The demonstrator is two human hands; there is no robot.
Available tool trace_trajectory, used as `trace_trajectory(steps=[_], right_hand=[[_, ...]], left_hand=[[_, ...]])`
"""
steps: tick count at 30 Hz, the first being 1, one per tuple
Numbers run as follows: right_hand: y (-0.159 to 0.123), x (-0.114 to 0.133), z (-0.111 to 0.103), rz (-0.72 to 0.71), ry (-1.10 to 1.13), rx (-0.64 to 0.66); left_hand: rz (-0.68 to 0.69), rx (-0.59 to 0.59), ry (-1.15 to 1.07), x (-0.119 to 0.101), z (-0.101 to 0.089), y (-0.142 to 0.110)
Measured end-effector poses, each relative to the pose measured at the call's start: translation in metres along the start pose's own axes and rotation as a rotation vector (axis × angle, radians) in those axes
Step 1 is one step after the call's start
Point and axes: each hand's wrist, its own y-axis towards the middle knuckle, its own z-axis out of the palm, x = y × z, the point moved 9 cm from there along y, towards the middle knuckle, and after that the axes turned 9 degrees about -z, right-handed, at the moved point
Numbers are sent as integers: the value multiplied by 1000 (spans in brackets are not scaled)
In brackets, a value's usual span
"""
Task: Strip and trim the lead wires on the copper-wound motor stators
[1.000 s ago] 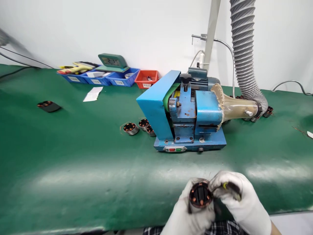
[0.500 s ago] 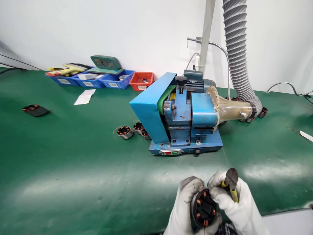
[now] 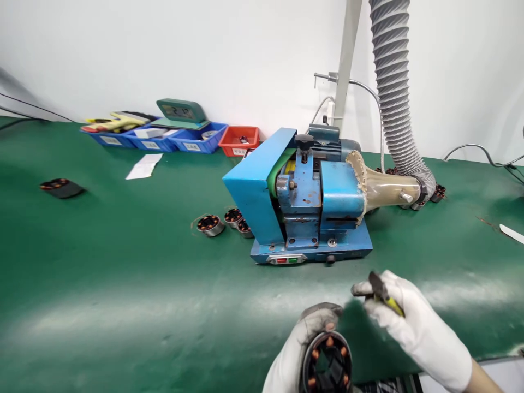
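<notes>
At the bottom of the head view my left hand (image 3: 292,349), in a white glove, is wrapped round a motor stator (image 3: 336,374). The stator is a dark ring with copper windings inside, its open end facing me. My gloved right hand (image 3: 421,325) is to the right and a little higher, closed on a pair of cutting pliers (image 3: 381,292). Dark jaws and part of a yellow handle show; the rest is hidden in the palm. A gap separates the pliers from the stator.
A blue belt-driven machine (image 3: 303,218) stands ahead on the green bench (image 3: 123,305), joined to a grey duct hose (image 3: 395,93). Several stators (image 3: 210,225) sit around it. Blue bins (image 3: 196,143), a red bin (image 3: 241,143) and a clock (image 3: 180,111) line the wall.
My right hand has moved away from the stator, up and to the right, with the pliers. My left hand has lowered slightly with the stator, moving left.
</notes>
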Motion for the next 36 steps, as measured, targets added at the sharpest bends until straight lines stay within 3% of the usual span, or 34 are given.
trace_trajectory(steps=[2,5,8,11,20,28,36], right_hand=[[-7,-4,14,-32,-121,127],[-11,-6,28,-91,-124,278],[-13,4,31,-204,-113,349],[-14,14,33,-245,-90,390],[-18,24,33,-148,-288,428],[-21,13,34,38,-365,472],[-24,9,22,16,-464,346]], left_hand=[[-71,50,-33,9,1,5],[-209,115,-106,34,-1,10],[-308,179,-147,52,-2,12],[-303,206,-139,50,1,12],[-215,285,-29,32,14,31],[-196,267,-52,31,11,17],[-263,288,-137,44,13,13]])
